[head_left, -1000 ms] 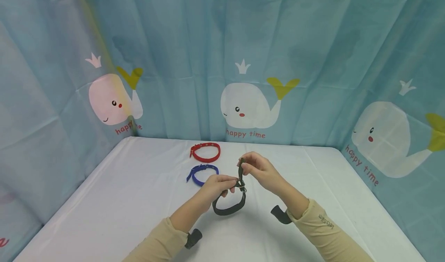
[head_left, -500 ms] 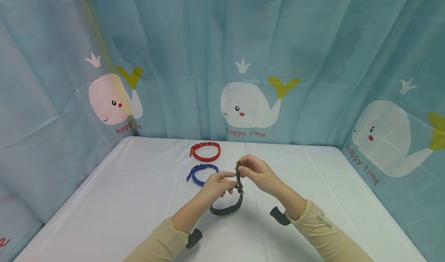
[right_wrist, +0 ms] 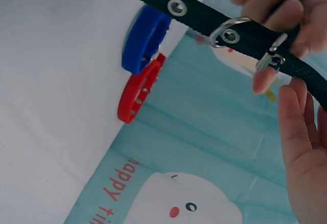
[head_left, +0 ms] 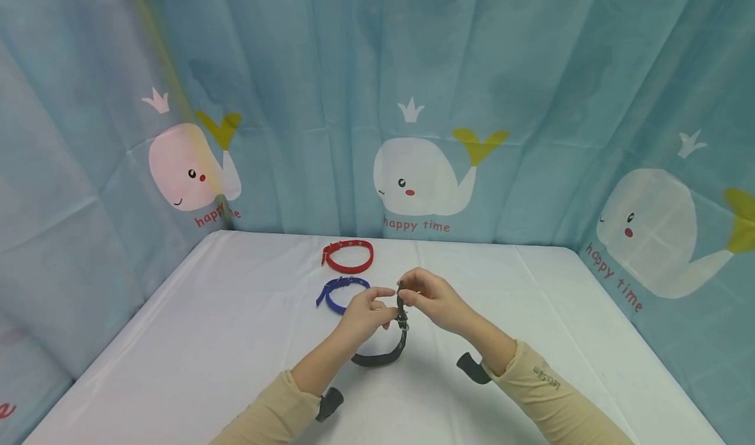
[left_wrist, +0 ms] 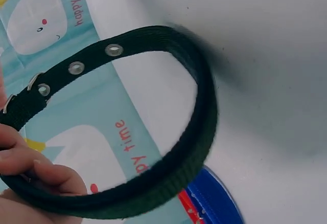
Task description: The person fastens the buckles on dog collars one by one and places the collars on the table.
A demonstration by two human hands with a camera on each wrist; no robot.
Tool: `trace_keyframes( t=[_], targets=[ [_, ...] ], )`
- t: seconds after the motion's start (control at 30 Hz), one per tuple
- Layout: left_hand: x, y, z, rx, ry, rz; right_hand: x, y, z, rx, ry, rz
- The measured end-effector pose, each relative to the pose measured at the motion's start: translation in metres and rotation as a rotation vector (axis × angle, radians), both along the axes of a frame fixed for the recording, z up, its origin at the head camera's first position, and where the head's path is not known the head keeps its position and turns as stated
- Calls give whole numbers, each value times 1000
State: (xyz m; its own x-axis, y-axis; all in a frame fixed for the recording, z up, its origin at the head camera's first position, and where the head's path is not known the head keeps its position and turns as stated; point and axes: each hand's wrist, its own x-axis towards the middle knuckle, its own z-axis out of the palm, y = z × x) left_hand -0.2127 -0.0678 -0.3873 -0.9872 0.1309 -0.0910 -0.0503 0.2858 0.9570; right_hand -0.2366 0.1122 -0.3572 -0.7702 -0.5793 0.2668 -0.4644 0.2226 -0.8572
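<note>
A dark green collar [head_left: 380, 360], with metal eyelets, a ring and a buckle [right_wrist: 269, 58], is held up above the table in a loop. My left hand [head_left: 367, 314] pinches it beside the buckle, index finger extended. In the head view my right hand [head_left: 433, 303] holds the upright strap end between thumb and fingers, just above the buckle. The right wrist view shows the strap running through the buckle, with the ring around the strap close by. Behind my left hand lies a blue collar [head_left: 334, 305], partly covered by it. A red collar [head_left: 350, 270] rests farther back.
A white-covered table [head_left: 206, 340] extends to both sides. Light blue curtains [head_left: 330, 104] with printed whales stand along its back and sides. A black piece sticks out by each sleeve, one at the left cuff [head_left: 330, 404] and one at the right cuff [head_left: 474, 368].
My right hand has moved slightly down and left with the strap end, closer to my left hand. My left index finger has straightened, and the collar loop has shifted a little left.
</note>
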Motion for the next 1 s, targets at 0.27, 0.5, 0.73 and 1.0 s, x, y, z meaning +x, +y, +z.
trace_keyframes(
  t=[0.27,0.5,0.73,1.0],
  targets=[
    [2,-4,-1,52,-4,-67,1,-1,-6,26,32,-18],
    [4,-6,2,109,-8,-97,0,1,-12,70,139,-21],
    [3,-10,2,90,57,-105,-1,4,-18,39,208,-79],
    [3,-15,-5,21,184,-63,-2,8,-18,-121,307,-167]
  ],
)
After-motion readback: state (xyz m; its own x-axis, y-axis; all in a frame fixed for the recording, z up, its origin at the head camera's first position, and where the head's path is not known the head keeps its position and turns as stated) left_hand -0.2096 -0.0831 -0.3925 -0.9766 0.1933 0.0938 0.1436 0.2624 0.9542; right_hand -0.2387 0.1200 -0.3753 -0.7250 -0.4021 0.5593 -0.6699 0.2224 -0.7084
